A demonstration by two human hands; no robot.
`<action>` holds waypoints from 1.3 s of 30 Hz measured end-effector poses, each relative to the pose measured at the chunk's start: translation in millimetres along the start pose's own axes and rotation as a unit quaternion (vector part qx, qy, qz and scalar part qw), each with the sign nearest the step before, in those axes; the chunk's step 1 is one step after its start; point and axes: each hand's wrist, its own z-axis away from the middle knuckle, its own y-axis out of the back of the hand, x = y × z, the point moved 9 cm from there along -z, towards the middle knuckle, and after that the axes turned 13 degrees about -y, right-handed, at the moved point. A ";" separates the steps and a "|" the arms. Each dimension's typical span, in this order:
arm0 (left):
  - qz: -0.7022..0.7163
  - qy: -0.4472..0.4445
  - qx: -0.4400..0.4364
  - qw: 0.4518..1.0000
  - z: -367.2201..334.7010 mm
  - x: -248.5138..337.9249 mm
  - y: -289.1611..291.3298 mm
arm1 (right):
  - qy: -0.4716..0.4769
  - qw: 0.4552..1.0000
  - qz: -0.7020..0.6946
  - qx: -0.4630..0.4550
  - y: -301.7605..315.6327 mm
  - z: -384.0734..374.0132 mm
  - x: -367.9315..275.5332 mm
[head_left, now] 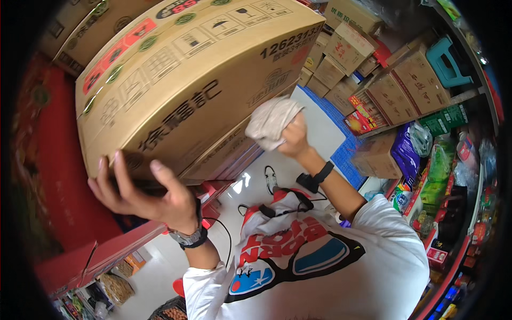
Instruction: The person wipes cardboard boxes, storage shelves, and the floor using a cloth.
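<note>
A large brown cardboard carton with dark printing and handling symbols fills the upper left, stacked on another carton. In my right hand is a crumpled pale beige cloth, bunched up by the carton's printed side. The fingers wrap round the cloth. My left hand is at the carton's near left corner, its fingers spread and empty. Its fingertips overlap the carton's edge; whether they press on it I cannot tell. A wristwatch is on my left wrist, a black band on my right.
A red surface runs along the left beside the carton. More cartons pile up at the far right, near a teal plastic stool and blue matting. Shelves of packaged goods line the right. Below lies a pale glossy floor.
</note>
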 end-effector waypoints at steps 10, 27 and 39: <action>-0.068 0.003 0.105 0.992 7.0 23.2 -37.4 | -0.547 0.760 -0.351 -0.003 48.8 -9.9 304.0; -0.058 -0.120 0.116 0.984 12.9 -3.4 -21.8 | -0.438 0.735 -0.353 -0.378 -78.3 -153.4 272.0; -0.089 -0.068 0.087 0.990 18.8 19.0 -28.9 | -0.448 0.742 -0.371 -0.334 -58.1 -135.5 273.3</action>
